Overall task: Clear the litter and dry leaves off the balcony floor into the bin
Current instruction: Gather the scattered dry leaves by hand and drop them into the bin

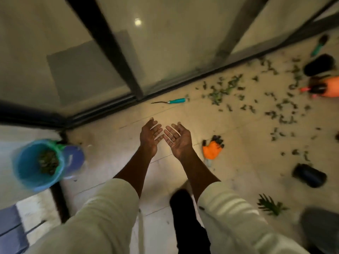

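Observation:
My left hand (150,136) and my right hand (177,138) are held out side by side above the tiled balcony floor, palms up, fingers spread, nothing in either. A blue bin (27,167) with a green liner stands at the lower left, with a heap of dry leaves inside it. Dry leaves (275,103) lie scattered over the floor to the right, thickest near the glass door track. A green leafy sprig (271,205) lies at the lower right.
An orange and black glove (212,148) lies just right of my right hand. A teal-handled tool (172,101) rests by the sliding glass door (165,52). Two black pots (309,175) (319,65), another teal tool (319,44) and an orange object (328,87) sit on the right.

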Available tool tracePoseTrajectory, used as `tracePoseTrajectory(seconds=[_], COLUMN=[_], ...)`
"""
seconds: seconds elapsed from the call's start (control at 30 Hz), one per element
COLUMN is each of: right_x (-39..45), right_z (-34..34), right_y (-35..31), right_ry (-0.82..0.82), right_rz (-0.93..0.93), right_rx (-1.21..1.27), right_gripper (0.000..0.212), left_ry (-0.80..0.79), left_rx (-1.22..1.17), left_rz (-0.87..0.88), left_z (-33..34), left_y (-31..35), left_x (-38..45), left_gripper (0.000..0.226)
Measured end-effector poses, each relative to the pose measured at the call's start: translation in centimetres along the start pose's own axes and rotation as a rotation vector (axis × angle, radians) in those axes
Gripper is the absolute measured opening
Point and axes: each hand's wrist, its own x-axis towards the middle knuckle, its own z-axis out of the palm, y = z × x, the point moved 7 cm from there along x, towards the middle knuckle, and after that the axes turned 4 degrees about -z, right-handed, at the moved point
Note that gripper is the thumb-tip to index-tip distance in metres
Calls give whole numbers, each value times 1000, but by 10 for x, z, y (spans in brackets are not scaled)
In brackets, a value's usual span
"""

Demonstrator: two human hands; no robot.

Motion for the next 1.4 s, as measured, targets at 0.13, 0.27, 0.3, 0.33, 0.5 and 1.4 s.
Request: tracePoseTrajectory(seconds=[0.13,0.27,0.3,0.33,0.5,1.4], right_x=[-1,-2,0,2,17,324], right_z=[-88,-148,-159,-168,-197,-402], right_y=[-111,-182,-197,-208,-259,-412], right_ry=[88,147,158,163,207,574], right_rz=[-85,-140,-151,-159,-174,-398], right_rx=[71,161,176,189,203,-1109], right_gripper=[26,22,22,21,20,40], left_ry=[-77,-144,-157,-165,-180,-75], left_rx=[126,250,279,314,469,484], left_rz=[-54,-61,-68,-77,-83,-155], left_z=[127,217,235,252,316,453], left_y=[-55,-87,-93,-97,-104,-212], left_x=[6,3,5,7,33,316], left_gripper=[45,40,37,34,27,9])
